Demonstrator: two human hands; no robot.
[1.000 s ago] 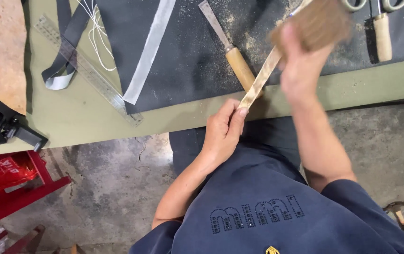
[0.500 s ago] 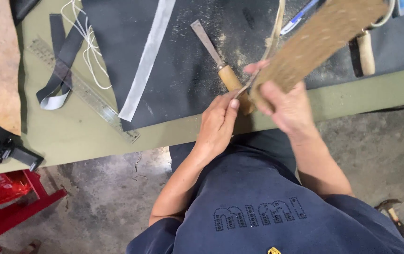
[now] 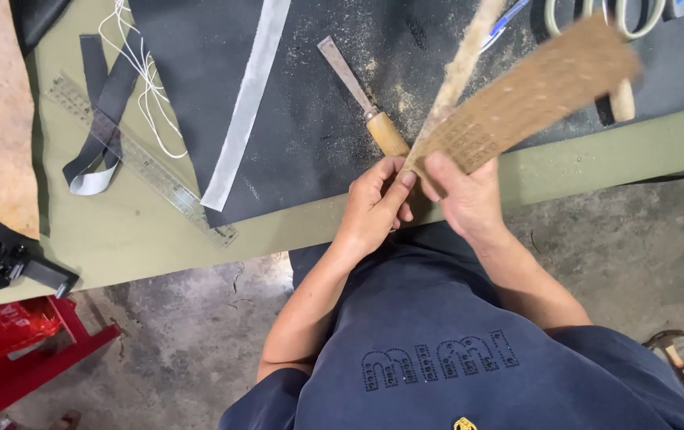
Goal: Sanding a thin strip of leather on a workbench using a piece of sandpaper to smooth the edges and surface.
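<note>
1. Left hand (image 3: 374,203): grip closed, fingers pinching the lower end of a pale strip (image 3: 460,68) at the surface (image 3: 143,231) edge.
2. Right hand (image 3: 463,195): grip closed on the near end of a brown perforated pad (image 3: 533,95), raised and blurred.
3. Strip and pad meet at the hands, above the black mat (image 3: 318,103).
4. Chisel (image 3: 362,99) lies on the mat, just beside the left hand.
5. Ruler (image 3: 139,159) lies well apart, to the left.
</note>
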